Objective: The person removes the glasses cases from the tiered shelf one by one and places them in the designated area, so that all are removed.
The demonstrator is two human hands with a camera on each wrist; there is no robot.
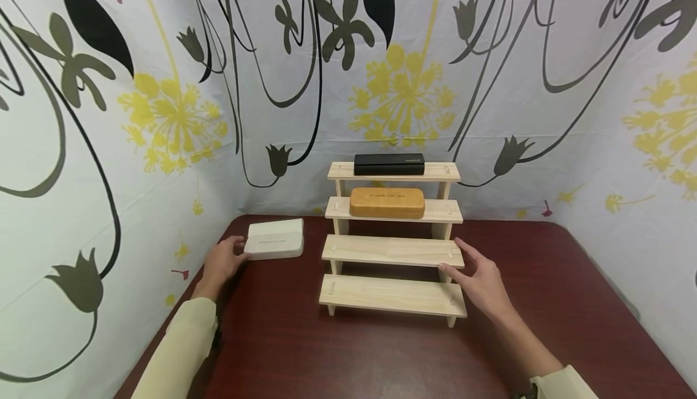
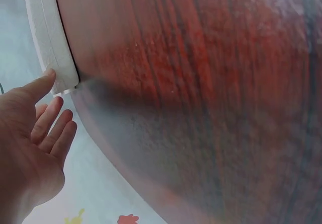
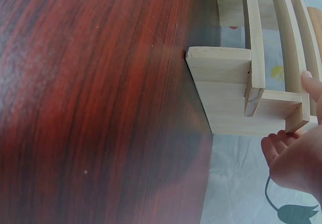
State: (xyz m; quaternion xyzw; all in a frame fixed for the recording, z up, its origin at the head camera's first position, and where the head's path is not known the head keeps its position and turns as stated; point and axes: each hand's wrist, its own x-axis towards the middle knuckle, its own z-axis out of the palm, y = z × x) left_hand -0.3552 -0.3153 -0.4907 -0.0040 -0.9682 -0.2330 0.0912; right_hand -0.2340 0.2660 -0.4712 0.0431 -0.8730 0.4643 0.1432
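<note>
A white glasses case lies on the table at the left, faint lettering on its front. My left hand is at its left end; in the left wrist view the thumb touches the case and the other fingers bend loosely beside its end. A four-step wooden stand stands right of the case. My right hand grips the right end of its second step from the bottom, thumb at the front edge, index finger toward the back edge. In the right wrist view several fingertips are under that step's end.
On the stand's top step sits a black glasses case; a tan glasses case sits one step lower. The two lower steps bear nothing. A patterned cloth hangs behind and beside the dark red table.
</note>
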